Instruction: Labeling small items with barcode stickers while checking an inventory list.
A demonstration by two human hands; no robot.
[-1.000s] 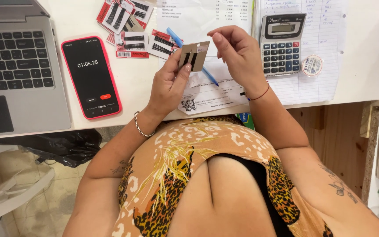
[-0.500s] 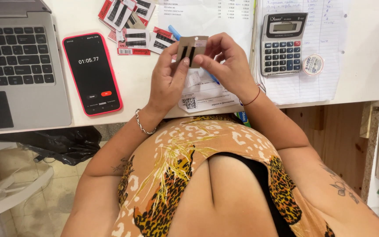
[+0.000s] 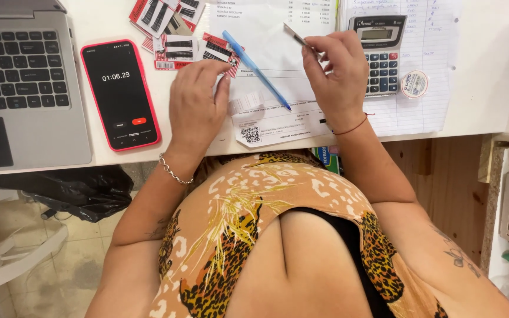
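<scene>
Head view first: we see that our hands have parted since half a second ago, when both pinched a small card together in front of the papers. Now our right hand [image 3: 338,75] alone holds the card [image 3: 295,36], nipped between thumb and fingertips, while our left hand [image 3: 197,105] has dropped flat onto the tabletop [image 3: 484,106], palm down, fingers loosely together, holding nothing; its fingertips touch the red-and-white tags [image 3: 191,48] and the edge of the paper slip [image 3: 266,118].

We now see the card almost edge-on: a thin grey sliver. Its long axis runs diagonally, from the fingertips up and to the left, with the free end pointing toward the far left of the printed sheet [image 3: 272,23]. Earlier it faced us and showed dark bars; that face is turned away and we cannot make it out.

Just below the card lies a blue pen [image 3: 255,69], slanted from upper left to lower right across the sheet, between our two hands. Just beside the right hand stands a grey calculator [image 3: 384,47] on a handwritten page [image 3: 431,70]. Left of the left hand lies a red-cased phone [image 3: 120,94] with a running timer, and beyond it a laptop [image 3: 22,82].
</scene>
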